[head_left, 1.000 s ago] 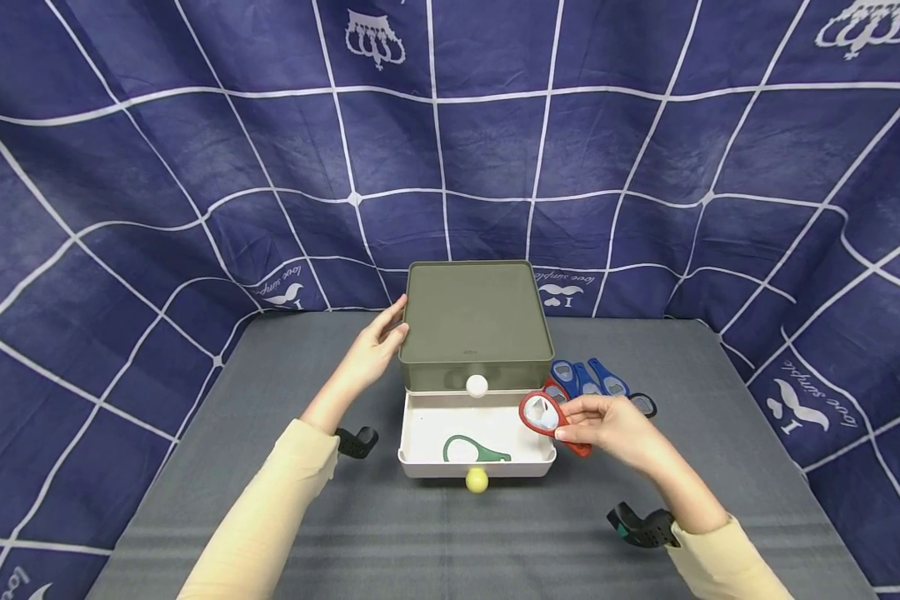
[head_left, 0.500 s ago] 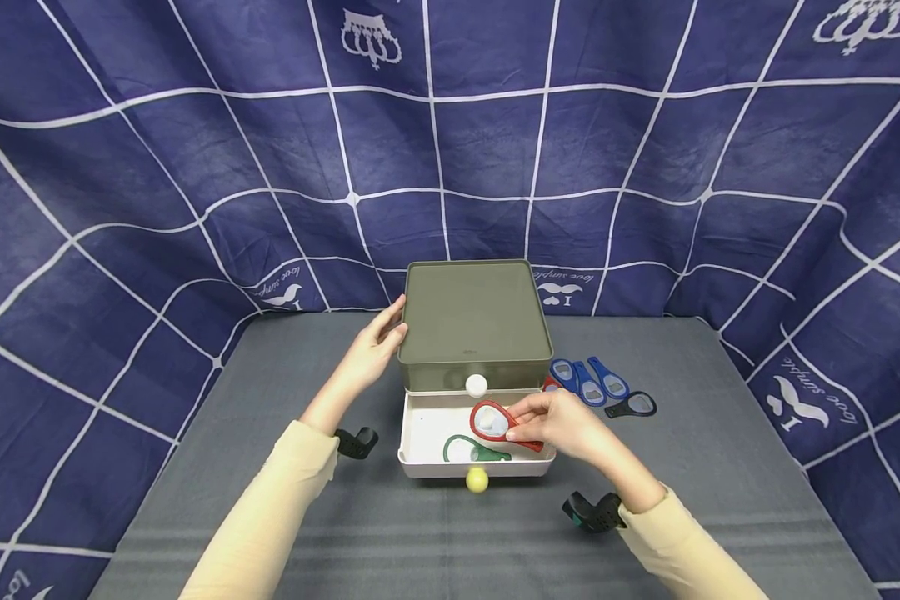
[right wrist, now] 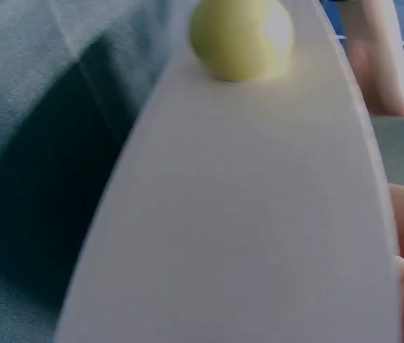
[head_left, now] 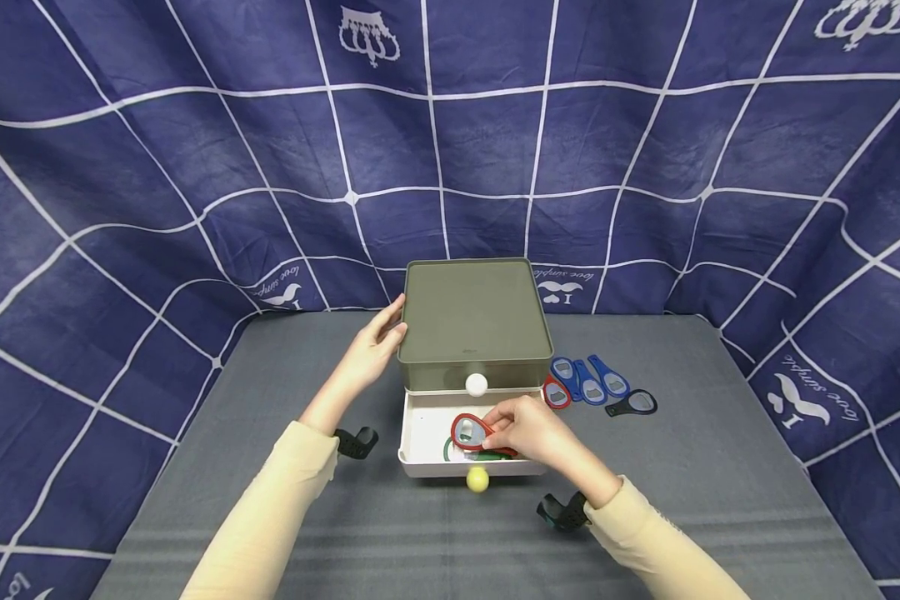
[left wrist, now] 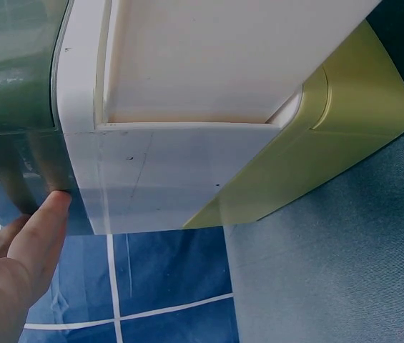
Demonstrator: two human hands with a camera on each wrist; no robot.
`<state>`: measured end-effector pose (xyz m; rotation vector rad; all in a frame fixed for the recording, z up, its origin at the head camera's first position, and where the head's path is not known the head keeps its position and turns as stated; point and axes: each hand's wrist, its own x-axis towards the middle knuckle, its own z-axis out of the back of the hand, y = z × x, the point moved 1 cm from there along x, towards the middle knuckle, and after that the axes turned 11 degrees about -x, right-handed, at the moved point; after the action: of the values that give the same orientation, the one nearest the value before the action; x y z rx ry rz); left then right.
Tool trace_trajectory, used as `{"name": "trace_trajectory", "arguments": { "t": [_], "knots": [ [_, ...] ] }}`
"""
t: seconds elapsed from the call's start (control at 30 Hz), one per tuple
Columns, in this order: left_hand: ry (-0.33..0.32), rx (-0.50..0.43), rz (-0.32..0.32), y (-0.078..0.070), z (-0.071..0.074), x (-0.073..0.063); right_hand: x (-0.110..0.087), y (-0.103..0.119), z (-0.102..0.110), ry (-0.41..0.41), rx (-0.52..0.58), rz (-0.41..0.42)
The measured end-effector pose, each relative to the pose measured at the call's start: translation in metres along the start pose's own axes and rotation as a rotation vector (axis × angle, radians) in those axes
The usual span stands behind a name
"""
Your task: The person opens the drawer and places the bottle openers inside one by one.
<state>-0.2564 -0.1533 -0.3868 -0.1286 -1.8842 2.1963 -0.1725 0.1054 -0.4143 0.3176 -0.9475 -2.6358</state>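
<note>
An olive two-tier drawer box (head_left: 476, 312) stands on the table with its lower white drawer (head_left: 427, 469) pulled out. My left hand (head_left: 371, 352) rests along the box's left side, its fingers extended; in the left wrist view the fingertips (left wrist: 59, 200) touch the wall. Over the drawer, my right hand (head_left: 528, 427) pinches a red bottle opener (head_left: 471, 432) by its handle, loop end pointing left. Beneath it, partly covered, a green bottle opener (head_left: 482, 456) lies in the drawer. The drawer front hides most of the right hand in the right wrist view.
Right of the box lie another red bottle opener (head_left: 557, 394), several blue bottle openers (head_left: 591, 388) and a black bottle opener (head_left: 633, 403). A white knob (head_left: 476, 385) marks the upper drawer, a yellow knob (head_left: 477, 479) the lower. A blue curtain (head_left: 487, 150) hangs behind.
My right hand has carried the red bottle opener left from the drawer's right edge and lowered it over the green one. The left hand has stayed on the box.
</note>
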Motion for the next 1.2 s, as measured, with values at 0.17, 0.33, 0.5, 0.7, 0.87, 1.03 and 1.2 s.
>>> {"name": "trace_trajectory", "arguments": {
  "t": [0.17, 0.33, 0.5, 0.7, 0.87, 1.03, 1.2],
  "knots": [
    [-0.002, 0.013, 0.005, 0.000, 0.000, 0.000, 0.005, 0.003, -0.010, -0.048, -0.112, -0.003],
    [-0.001, 0.033, 0.003, 0.001, 0.001, -0.001, 0.007, 0.006, -0.016, -0.100, -0.227, 0.019],
    [-0.002, 0.039, -0.001, 0.002, 0.001, 0.000, 0.004, 0.006, -0.019, -0.156, -0.303, 0.045],
    [0.000, 0.036, -0.009, 0.003, 0.002, 0.001, 0.002, 0.006, -0.020, -0.173, -0.282, 0.035],
    [0.005, 0.028, -0.005, 0.001, 0.002, 0.000, 0.000, 0.006, -0.017, -0.172, -0.262, 0.056],
    [0.003, 0.035, -0.005, 0.001, 0.001, 0.000, -0.004, 0.005, -0.006, -0.155, -0.199, 0.062],
    [0.004, 0.032, -0.003, 0.000, 0.001, 0.000, -0.012, 0.000, 0.015, -0.130, -0.079, 0.036]
  ]
}}
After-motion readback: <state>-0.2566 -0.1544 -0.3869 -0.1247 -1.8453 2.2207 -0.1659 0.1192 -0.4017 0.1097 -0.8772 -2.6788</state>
